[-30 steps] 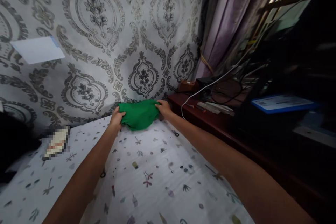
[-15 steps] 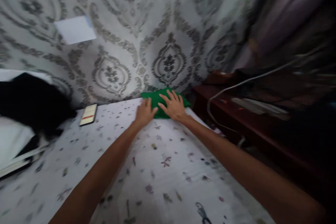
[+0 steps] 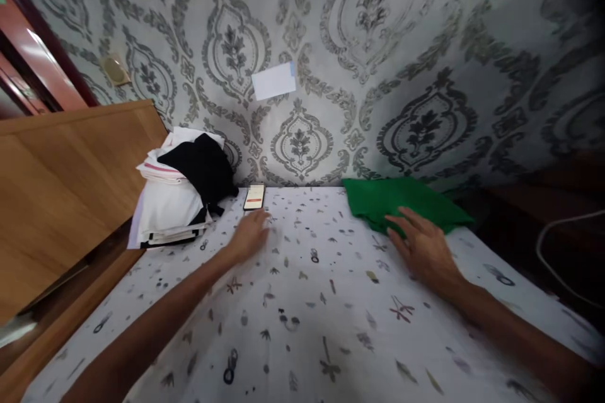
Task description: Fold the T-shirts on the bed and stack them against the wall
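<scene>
A folded green cloth [image 3: 401, 195] lies at the far right of the bed, against the wall. At its near edge is my right hand [image 3: 423, 249], fingers spread and holding nothing; whether the fingertips touch the cloth I cannot tell. My left hand [image 3: 249, 236] is over the patterned sheet [image 3: 302, 302], just in front of a phone [image 3: 254, 197] with a lit screen. Its fingers reach forward, a little blurred, and nothing is in them. Left of the phone stands a stack of folded white clothes [image 3: 172, 208], with a black garment [image 3: 201, 167] draped over it.
A wooden bed end [image 3: 80, 182] rises on the left behind the stack. Patterned wallpaper [image 3: 302, 138] closes off the back, with a white paper [image 3: 274, 81] on it. On the dark right side a pale cable [image 3: 543, 245] hangs beyond the bed's edge.
The view has turned left, bringing the clothes stack and bed end into sight. My left hand has left the green cloth and moved left towards the phone. My right hand has drawn back to the cloth's near edge.
</scene>
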Demonstrator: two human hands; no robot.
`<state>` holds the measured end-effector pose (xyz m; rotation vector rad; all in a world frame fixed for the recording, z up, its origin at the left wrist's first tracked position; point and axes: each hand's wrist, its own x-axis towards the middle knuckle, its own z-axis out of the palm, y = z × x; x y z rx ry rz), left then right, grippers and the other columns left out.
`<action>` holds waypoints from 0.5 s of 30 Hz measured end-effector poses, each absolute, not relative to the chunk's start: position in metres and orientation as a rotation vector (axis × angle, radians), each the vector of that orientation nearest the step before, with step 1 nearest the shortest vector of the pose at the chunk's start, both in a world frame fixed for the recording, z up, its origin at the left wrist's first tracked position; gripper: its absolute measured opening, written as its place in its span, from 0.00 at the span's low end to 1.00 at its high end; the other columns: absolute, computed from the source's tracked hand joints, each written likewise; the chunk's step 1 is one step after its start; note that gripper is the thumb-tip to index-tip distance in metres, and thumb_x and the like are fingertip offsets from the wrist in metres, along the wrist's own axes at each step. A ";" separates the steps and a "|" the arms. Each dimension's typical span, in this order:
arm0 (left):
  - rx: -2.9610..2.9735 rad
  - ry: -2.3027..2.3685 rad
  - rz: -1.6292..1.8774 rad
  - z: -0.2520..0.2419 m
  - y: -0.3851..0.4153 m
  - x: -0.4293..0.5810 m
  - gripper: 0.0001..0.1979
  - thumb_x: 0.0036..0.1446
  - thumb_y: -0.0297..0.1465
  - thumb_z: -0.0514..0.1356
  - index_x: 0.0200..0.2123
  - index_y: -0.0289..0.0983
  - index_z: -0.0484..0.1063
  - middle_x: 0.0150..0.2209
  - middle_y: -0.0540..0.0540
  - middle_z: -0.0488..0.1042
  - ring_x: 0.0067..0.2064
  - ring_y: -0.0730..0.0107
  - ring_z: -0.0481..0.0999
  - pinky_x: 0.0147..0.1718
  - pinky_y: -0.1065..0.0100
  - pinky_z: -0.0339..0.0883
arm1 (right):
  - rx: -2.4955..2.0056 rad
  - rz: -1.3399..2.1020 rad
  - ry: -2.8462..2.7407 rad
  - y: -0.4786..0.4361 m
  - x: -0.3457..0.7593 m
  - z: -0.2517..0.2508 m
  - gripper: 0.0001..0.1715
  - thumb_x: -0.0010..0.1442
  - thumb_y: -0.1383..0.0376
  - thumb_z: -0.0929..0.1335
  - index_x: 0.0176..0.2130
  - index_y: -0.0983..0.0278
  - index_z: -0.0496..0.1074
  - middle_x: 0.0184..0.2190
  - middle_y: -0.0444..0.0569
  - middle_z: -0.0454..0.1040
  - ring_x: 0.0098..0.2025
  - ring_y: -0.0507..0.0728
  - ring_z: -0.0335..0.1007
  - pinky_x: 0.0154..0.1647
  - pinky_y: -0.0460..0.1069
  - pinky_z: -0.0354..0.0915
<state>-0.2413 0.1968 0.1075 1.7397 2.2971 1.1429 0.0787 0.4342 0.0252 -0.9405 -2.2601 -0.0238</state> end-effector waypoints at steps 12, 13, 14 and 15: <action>1.166 3.451 0.708 0.278 0.164 -0.427 0.20 0.54 0.32 0.61 0.49 0.28 0.71 0.56 0.19 0.70 0.65 0.26 0.59 0.58 0.33 0.50 | -0.772 0.378 -2.314 0.277 0.075 0.041 0.22 0.66 0.54 0.59 0.44 0.55 0.79 0.54 0.57 0.76 0.54 0.67 0.75 0.52 0.65 0.74; 1.123 3.419 0.655 0.281 0.166 -0.435 0.19 0.52 0.31 0.63 0.47 0.29 0.72 0.53 0.20 0.72 0.64 0.25 0.61 0.57 0.33 0.50 | -0.776 0.392 -2.312 0.270 0.075 0.042 0.22 0.66 0.54 0.59 0.44 0.56 0.79 0.54 0.57 0.77 0.53 0.67 0.76 0.51 0.65 0.75; 1.099 3.387 0.634 0.282 0.167 -0.441 0.18 0.50 0.29 0.64 0.45 0.30 0.73 0.51 0.21 0.74 0.63 0.25 0.63 0.57 0.32 0.50 | -0.782 0.408 -2.309 0.265 0.075 0.042 0.22 0.66 0.54 0.60 0.43 0.56 0.79 0.54 0.57 0.77 0.53 0.67 0.76 0.51 0.65 0.75; 1.086 3.364 0.639 0.282 0.168 -0.446 0.17 0.48 0.28 0.64 0.43 0.30 0.73 0.50 0.21 0.75 0.62 0.25 0.64 0.56 0.32 0.50 | -0.792 0.425 -2.306 0.261 0.075 0.043 0.21 0.66 0.54 0.60 0.43 0.56 0.79 0.54 0.57 0.77 0.52 0.67 0.77 0.51 0.64 0.75</action>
